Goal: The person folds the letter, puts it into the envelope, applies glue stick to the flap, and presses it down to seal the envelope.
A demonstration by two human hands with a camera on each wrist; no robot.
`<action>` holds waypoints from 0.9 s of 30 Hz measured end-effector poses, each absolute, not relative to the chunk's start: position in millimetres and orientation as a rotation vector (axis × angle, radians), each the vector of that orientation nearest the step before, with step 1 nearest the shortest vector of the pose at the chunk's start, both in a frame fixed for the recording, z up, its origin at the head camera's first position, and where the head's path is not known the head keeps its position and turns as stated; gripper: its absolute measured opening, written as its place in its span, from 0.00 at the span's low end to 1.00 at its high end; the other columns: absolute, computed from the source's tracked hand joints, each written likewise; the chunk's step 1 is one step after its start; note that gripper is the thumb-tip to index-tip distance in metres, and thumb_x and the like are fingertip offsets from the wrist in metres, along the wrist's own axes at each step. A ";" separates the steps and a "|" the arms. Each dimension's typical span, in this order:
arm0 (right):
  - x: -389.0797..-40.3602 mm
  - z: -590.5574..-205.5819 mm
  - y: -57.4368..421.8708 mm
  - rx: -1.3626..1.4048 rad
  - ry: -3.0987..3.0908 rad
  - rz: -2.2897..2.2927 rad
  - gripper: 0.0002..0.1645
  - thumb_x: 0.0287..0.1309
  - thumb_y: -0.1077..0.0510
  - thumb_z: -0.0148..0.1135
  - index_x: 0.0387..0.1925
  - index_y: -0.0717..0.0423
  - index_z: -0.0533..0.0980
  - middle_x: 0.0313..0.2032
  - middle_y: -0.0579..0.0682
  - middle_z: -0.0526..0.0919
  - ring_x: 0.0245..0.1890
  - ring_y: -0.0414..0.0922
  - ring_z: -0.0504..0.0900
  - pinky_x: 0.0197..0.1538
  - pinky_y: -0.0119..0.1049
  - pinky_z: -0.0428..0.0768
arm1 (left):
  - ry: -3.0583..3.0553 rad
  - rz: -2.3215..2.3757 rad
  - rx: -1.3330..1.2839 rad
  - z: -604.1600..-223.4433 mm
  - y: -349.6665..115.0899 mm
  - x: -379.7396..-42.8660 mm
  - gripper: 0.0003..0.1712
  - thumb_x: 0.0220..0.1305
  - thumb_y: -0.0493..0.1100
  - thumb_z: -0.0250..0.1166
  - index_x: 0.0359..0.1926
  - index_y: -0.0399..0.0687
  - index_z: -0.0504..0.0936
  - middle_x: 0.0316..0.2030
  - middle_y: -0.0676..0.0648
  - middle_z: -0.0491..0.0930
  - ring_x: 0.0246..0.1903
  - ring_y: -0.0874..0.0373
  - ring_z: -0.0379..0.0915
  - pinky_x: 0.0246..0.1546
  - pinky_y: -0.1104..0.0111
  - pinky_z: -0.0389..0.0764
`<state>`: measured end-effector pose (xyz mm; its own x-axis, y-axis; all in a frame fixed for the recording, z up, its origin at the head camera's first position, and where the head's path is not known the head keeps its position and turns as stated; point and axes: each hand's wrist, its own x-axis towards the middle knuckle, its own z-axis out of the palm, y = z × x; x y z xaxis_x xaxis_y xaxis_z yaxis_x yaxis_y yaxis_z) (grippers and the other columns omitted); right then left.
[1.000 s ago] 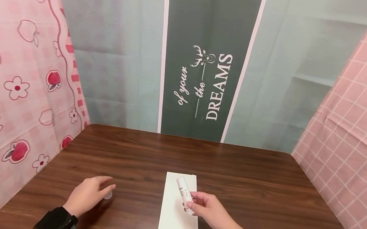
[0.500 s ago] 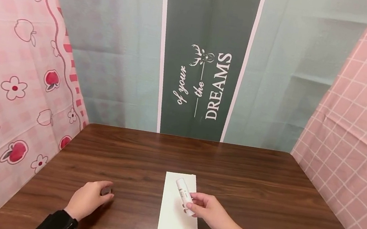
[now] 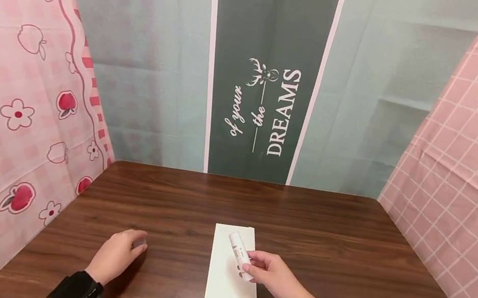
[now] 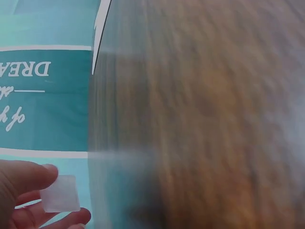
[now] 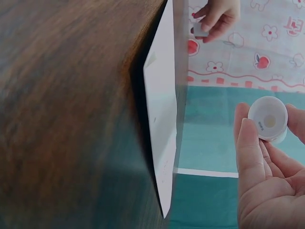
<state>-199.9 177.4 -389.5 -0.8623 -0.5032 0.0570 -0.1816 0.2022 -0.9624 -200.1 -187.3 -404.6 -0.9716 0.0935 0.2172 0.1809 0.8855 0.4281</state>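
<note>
My right hand (image 3: 277, 278) holds a white glue stick (image 3: 237, 246) with small print on its side, tilted above a white envelope (image 3: 224, 291). In the right wrist view, the round end (image 5: 268, 118) of the glue stick faces the camera between thumb and fingers. My left hand (image 3: 113, 256), to the left of the envelope, pinches a small translucent white cap (image 4: 60, 194) between thumb and fingers. From the head view, the hand mostly covers that cap. Glue stick and cap are apart.
The envelope lies flat on a dark wood table (image 3: 325, 223), lengthwise towards me. A grey-green curtain (image 3: 360, 110) with white lettering hangs behind the table's far edge. Pink cloths hang at the left and right sides.
My left hand has shifted and turned slightly, and the cap now shows less between its fingers. The right hand and glue stick stay almost still above the envelope.
</note>
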 end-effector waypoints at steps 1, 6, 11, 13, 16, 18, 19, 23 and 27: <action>-199.6 -389.1 177.3 -0.648 2.213 -1.708 0.24 0.60 0.61 0.60 0.50 0.78 0.70 0.38 0.61 0.82 0.37 0.51 0.81 0.36 0.45 0.80 | -2.844 -0.669 -0.221 -403.3 -185.5 -200.3 0.13 0.56 0.38 0.66 0.43 0.38 0.81 0.36 0.46 0.81 0.36 0.53 0.78 0.38 0.57 0.77; -198.8 -387.6 176.4 -0.638 2.231 -1.697 0.24 0.59 0.61 0.60 0.51 0.77 0.70 0.38 0.60 0.82 0.36 0.50 0.81 0.37 0.46 0.80 | -2.791 -0.689 -0.251 -394.7 -171.1 -202.7 0.14 0.58 0.39 0.65 0.45 0.38 0.80 0.36 0.47 0.80 0.35 0.56 0.77 0.36 0.59 0.77; -198.2 -388.1 175.4 -0.650 2.229 -1.701 0.24 0.59 0.61 0.60 0.51 0.77 0.70 0.38 0.60 0.82 0.36 0.48 0.81 0.36 0.43 0.80 | -2.761 -0.771 -0.279 -386.5 -149.4 -207.3 0.17 0.57 0.40 0.66 0.47 0.40 0.77 0.36 0.46 0.81 0.33 0.57 0.77 0.33 0.61 0.77; -198.0 -388.9 175.4 -0.658 2.229 -1.701 0.24 0.59 0.61 0.60 0.50 0.77 0.71 0.38 0.60 0.82 0.36 0.47 0.81 0.36 0.42 0.81 | -2.746 -0.799 -0.309 -383.2 -138.9 -209.0 0.17 0.55 0.40 0.67 0.46 0.41 0.75 0.36 0.46 0.82 0.31 0.58 0.77 0.30 0.63 0.76; -197.7 -389.9 175.9 -0.677 2.230 -1.696 0.23 0.60 0.61 0.60 0.50 0.76 0.71 0.38 0.60 0.82 0.35 0.46 0.81 0.35 0.39 0.81 | -2.723 -0.803 -0.393 -377.3 -121.6 -210.2 0.16 0.53 0.41 0.70 0.41 0.45 0.74 0.35 0.47 0.81 0.31 0.58 0.76 0.29 0.65 0.75; -197.4 -390.1 176.0 -0.677 2.233 -1.687 0.23 0.60 0.60 0.60 0.50 0.75 0.71 0.38 0.59 0.82 0.35 0.45 0.81 0.35 0.38 0.80 | -2.712 -0.781 -0.473 -373.2 -109.9 -209.7 0.16 0.52 0.42 0.70 0.39 0.46 0.75 0.35 0.48 0.81 0.33 0.57 0.76 0.30 0.66 0.75; -197.3 -390.1 176.0 -0.680 2.234 -1.682 0.24 0.60 0.60 0.60 0.51 0.75 0.71 0.38 0.59 0.82 0.35 0.45 0.81 0.35 0.36 0.80 | -2.706 -0.775 -0.515 -370.9 -104.3 -209.0 0.15 0.52 0.43 0.71 0.39 0.46 0.76 0.35 0.49 0.81 0.34 0.57 0.75 0.30 0.67 0.76; -196.7 -390.3 175.3 -0.681 2.236 -1.653 0.25 0.60 0.57 0.60 0.51 0.73 0.72 0.39 0.58 0.82 0.36 0.43 0.80 0.36 0.34 0.79 | -2.702 -0.791 -0.669 -362.5 -84.9 -206.0 0.15 0.55 0.44 0.69 0.43 0.45 0.80 0.37 0.50 0.80 0.34 0.59 0.74 0.30 0.69 0.76; -195.6 -391.3 175.0 -0.689 2.227 -1.640 0.24 0.60 0.57 0.60 0.52 0.72 0.72 0.39 0.58 0.82 0.36 0.44 0.80 0.36 0.33 0.79 | -2.725 -0.877 -0.741 -356.3 -72.7 -203.6 0.19 0.54 0.45 0.69 0.46 0.42 0.80 0.36 0.50 0.79 0.29 0.62 0.72 0.29 0.72 0.76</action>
